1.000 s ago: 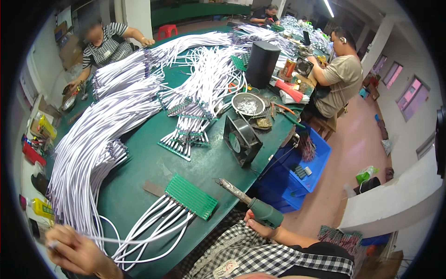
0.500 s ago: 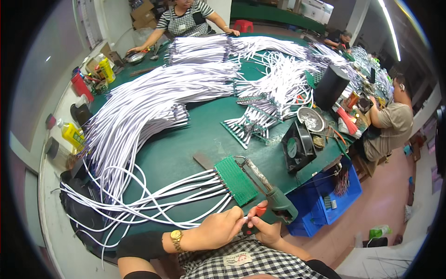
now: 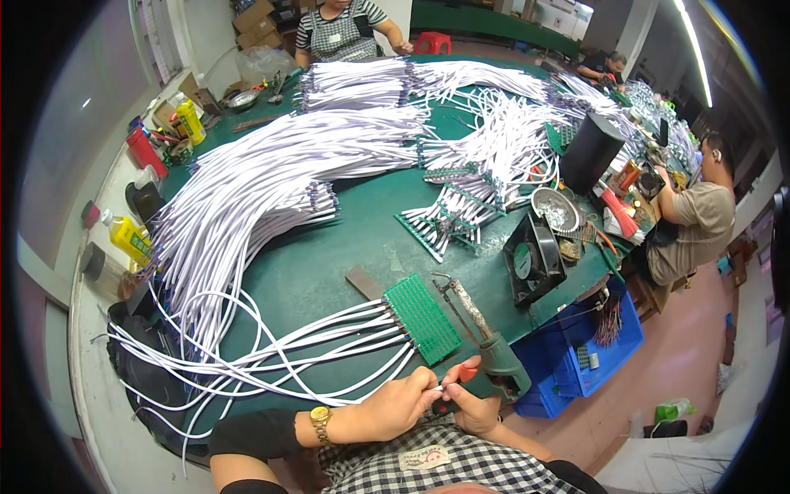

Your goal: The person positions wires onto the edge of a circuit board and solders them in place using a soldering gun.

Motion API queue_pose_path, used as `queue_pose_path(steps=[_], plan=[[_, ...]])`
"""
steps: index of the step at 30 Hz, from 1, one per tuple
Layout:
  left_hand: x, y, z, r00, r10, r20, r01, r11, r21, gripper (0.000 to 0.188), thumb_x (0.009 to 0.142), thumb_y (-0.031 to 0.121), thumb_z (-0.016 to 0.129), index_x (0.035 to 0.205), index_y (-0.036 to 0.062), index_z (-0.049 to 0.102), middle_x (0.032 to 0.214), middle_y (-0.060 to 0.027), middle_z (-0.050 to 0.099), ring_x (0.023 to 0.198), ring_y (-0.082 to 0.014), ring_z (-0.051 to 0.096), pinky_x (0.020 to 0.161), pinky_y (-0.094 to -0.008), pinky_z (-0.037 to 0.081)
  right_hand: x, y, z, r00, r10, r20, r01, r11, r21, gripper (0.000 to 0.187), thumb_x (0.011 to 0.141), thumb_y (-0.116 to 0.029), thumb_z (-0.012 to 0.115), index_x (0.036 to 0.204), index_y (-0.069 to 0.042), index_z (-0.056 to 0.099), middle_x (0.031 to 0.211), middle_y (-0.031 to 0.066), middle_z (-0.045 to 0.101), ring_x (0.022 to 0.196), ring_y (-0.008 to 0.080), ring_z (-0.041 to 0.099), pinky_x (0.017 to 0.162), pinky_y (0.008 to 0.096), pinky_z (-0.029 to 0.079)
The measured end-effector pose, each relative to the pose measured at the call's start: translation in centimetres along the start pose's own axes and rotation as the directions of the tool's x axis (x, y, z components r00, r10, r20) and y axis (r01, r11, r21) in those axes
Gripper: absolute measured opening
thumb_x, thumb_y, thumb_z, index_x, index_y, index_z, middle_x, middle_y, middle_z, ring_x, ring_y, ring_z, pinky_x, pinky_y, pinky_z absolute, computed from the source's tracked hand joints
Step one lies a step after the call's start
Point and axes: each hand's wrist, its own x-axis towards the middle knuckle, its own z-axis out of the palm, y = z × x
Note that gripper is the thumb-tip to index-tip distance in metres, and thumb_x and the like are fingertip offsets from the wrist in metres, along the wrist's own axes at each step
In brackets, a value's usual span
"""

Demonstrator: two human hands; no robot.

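Close to my body, my left hand point(image 3: 388, 409) is closed in a pinch on the end of a white cable point(image 3: 344, 402). My right hand point(image 3: 477, 412) meets it there, thumb and fingertips at the cable's tip. An orange-red handle point(image 3: 467, 371) sticks out of the right hand; the rest of that tool is hidden. Just beyond my hands lies a green perforated board point(image 3: 421, 319), with several white cables joined along its left edge. A green-handled soldering iron point(image 3: 502, 362) rests to the right of the board, its tip end by the board's far corner.
Large bundles of white cables point(image 3: 271, 156) cover the table's far and left sides. A black fan point(image 3: 531, 259), a metal dish point(image 3: 555, 210) and a black cylinder point(image 3: 591, 152) stand at the right. Blue bins point(image 3: 605, 354) sit below the edge. Several co-workers are around the table.
The person across the table has drawn an arm back from the small dish at the far left. My hands keep their pinch at the cable's end, and the view has shifted slightly.
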Motion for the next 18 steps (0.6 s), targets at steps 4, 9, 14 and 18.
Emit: queue_pose_path(steps=[4,9,14,18], plan=[[-0.2,0.0,0.2,0.992,-0.125,0.012,0.125,0.986,-0.111,0.016,0.094,0.016,0.053,0.098,0.0015,0.046,0.074,-0.0151,0.057,0.06,-0.0301,0.058,0.057,-0.0375,0.045,-0.1,0.0,0.1,1.0,0.013,0.014,-0.014,0.999,0.04,0.039,0.086,0.005,0.059,0.119,-0.005,0.04,0.097,0.0134,0.058,0.079,0.0149,0.057,0.074,0.027,0.049],[-0.1,-0.9,1.2,0.997,-0.019,-0.078,0.007,0.988,-0.153,0.014,0.095,0.014,0.053,0.098,0.0021,0.045,0.07,-0.0131,0.056,0.058,-0.0268,0.056,0.055,-0.0359,0.044,-0.2,0.3,0.2,1.0,0.007,0.014,-0.008,1.0,0.024,0.041,0.087,0.005,0.058,0.122,-0.005,0.04,0.098,0.0136,0.059,0.081,0.0154,0.059,0.075,0.0275,0.05],[-0.2,-0.8,0.9,0.996,-0.059,-0.067,0.049,0.989,-0.137,0.012,0.095,0.012,0.052,0.095,0.0023,0.046,0.067,-0.0086,0.054,0.056,-0.0176,0.053,0.053,-0.0306,0.042,-0.4,0.3,-0.1,0.998,0.038,0.044,-0.042,0.995,0.092,0.041,0.087,0.006,0.057,0.122,-0.005,0.039,0.1,0.0134,0.06,0.084,0.0152,0.06,0.078,0.0273,0.051],[0.0,-1.3,1.0,0.991,-0.133,0.007,0.131,0.959,-0.251,0.013,0.095,0.013,0.054,0.091,0.0027,0.049,0.065,0.0014,0.051,0.056,-0.0029,0.044,0.049,-0.0209,0.035,-0.3,0.5,-0.3,1.0,-0.012,0.024,0.012,1.0,0.02,0.041,0.086,0.006,0.057,0.121,-0.005,0.039,0.099,0.0128,0.06,0.083,0.0145,0.059,0.077,0.0277,0.05]])
